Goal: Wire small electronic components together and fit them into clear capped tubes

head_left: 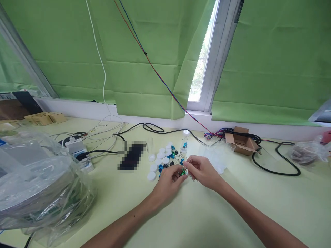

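1. Green part (183, 172), between the fingertips just above the surface (181, 220); it appears pinched by the thumb and curled forefinger of the left hand (170, 177); the fingertips of the right hand (200, 169) are brought close together against it; whether anything is gripped there cannot be told, the fingers being overlapped.
2. Likely faults: the green part, being small, could be dropped if the pinch were loosened; it could be tilted or bent if pressed unevenly from both sides.
3. Loose blue parts (160, 168) and black parts (171, 163), crowded just beyond the left hand; these could be scattered by a knuckle, and a dropped part easily lost among them.
4. White caps (151, 176) and a capped clear tube (184, 146), farther out; the tube could be toppled by a forward reach.
5. Surroundings: right-hand side partly obstructed by a clear bag (219, 160), cardboard box (245, 150) and black cable (287, 175); left-hand side by a plastic-wrapped bulk (51, 193).
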Demonstrator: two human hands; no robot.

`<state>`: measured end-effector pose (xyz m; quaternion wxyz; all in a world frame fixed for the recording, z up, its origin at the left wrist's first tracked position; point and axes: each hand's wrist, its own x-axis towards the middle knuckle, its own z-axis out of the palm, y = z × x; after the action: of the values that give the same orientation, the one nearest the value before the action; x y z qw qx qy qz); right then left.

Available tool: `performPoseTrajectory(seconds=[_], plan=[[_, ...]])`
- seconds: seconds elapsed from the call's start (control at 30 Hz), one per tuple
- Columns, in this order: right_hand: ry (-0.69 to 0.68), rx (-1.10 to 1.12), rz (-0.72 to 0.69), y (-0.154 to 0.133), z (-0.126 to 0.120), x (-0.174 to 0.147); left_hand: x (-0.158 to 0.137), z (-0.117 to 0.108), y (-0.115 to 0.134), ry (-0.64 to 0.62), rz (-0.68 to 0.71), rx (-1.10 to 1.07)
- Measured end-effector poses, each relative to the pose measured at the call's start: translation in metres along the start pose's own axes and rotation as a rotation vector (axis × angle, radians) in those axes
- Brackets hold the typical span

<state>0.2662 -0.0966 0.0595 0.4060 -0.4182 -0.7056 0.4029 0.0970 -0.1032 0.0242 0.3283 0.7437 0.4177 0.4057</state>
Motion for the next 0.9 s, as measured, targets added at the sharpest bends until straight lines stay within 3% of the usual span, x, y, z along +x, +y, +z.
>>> performPoseTrajectory(seconds=[0.33,0.5,0.67,0.9], plan=[[0.045,-0.151,-0.039,-0.017,-0.018,0.000,-0.001,-0.002,0.007,0.017,-0.026,-0.078],[0.034,-0.259,-0.032,-0.026,-0.029,0.000,0.000,-0.002,0.006,0.121,-0.053,-0.114],[-0.013,-0.343,-0.080,-0.029,-0.028,-0.004,0.006,-0.003,0.003,0.236,-0.064,-0.108],[-0.165,-0.421,-0.062,-0.028,-0.021,-0.011,0.029,-0.006,0.010,0.171,-0.047,-0.115]])
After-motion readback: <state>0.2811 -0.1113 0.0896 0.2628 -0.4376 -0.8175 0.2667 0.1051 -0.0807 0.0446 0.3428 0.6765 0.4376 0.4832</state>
